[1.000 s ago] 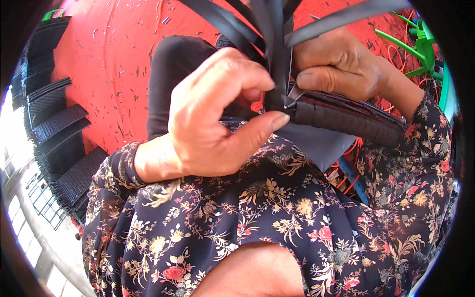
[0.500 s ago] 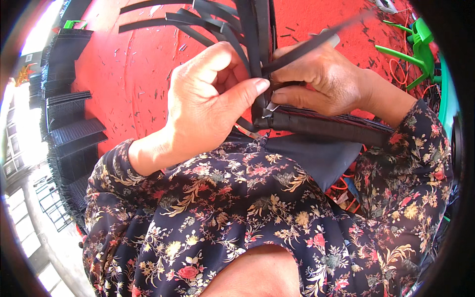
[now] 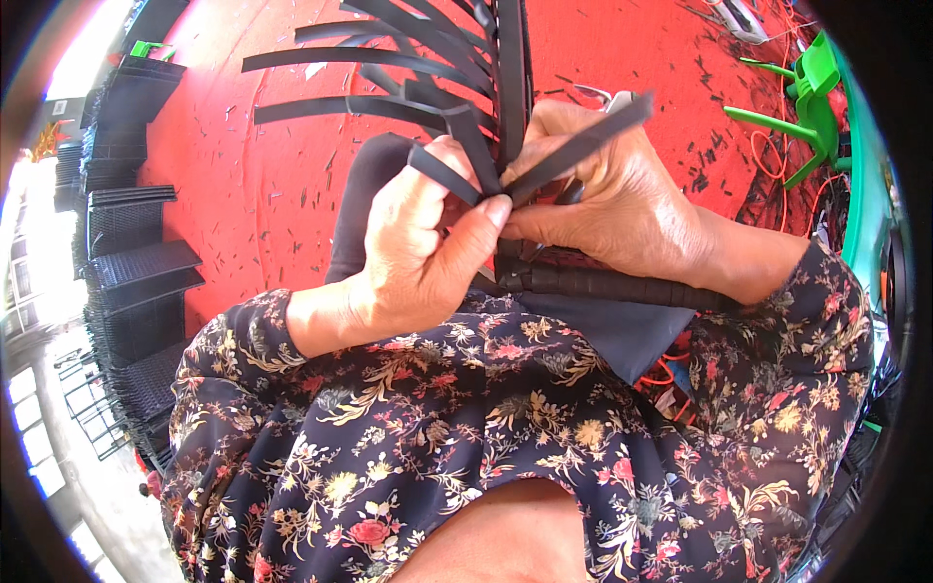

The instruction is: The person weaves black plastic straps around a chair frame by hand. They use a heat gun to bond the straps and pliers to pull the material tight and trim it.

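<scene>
Both my hands meet at the corner of a black frame wrapped in flat black strip. My left hand pinches the base of a black strip between thumb and fingers. Close against it, my right hand is closed on another black strip, whose free end points up to the right. Metal parts of a tool show at the right hand's fingers; its kind is mostly hidden. Many loose strip ends fan out leftward from the upright side of the frame.
Black cut scraps litter the red floor covering. Stacked black woven panels stand along the left. At the right are a green plastic chair, orange cord and a white power strip.
The frame's upright and loose strips have shifted slightly. My left hand has moved right and down, still pinching. The right hand's strip now stands lower and closer, and more strip ends show at left.
</scene>
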Motion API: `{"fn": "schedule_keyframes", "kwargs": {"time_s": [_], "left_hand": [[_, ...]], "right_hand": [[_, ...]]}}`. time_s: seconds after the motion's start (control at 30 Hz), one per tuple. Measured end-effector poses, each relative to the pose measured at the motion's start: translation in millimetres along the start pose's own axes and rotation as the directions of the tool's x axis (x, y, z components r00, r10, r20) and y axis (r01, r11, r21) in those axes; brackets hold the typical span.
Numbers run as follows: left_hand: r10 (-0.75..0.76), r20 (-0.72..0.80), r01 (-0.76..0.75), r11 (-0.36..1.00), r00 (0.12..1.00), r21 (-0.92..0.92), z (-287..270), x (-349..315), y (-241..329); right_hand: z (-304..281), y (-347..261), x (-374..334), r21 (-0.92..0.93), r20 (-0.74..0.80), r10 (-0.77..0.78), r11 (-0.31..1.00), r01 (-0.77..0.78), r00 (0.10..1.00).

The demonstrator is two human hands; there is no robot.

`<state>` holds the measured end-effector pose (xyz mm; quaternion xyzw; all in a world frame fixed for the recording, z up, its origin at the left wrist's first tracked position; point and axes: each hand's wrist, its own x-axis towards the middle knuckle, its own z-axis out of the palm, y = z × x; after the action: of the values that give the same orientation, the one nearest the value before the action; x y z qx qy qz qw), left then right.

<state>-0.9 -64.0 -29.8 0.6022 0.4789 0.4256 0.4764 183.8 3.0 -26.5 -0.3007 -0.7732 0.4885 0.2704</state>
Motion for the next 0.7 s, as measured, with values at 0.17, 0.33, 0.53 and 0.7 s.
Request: {"fn": "schedule_keyframes", "kwargs": {"time_s": [0.17, 0.33, 0.53, 0.7], "left_hand": [[0.106, 0.060, -0.111, 0.990, 0.993, 0.085, 1, 13, 0], [0.157, 0.038, -0.159, 0.986, 0.987, 0.041, 5, 31, -22], [0.017, 0.106, 0.004, 0.981, 0.994, -0.194, 11, 43, -20], [-0.041, 0.246, 0.111, 0.954, 0.968, -0.279, 8, 58, -20]], "right_hand": [[-6, -10, -3, -0.108, -0.020, 0.051, 0.993, -0.053, 0.999], [-5, -3, -3, -0.037, -0.061, 0.160, 0.986, -0.163, 0.985], [-7, -1, -8, 0.032, -0.093, 0.242, 0.970, -0.240, 0.966], [-22, 1, -14, 0.066, -0.062, 0.292, 0.955, -0.288, 0.954]]}}
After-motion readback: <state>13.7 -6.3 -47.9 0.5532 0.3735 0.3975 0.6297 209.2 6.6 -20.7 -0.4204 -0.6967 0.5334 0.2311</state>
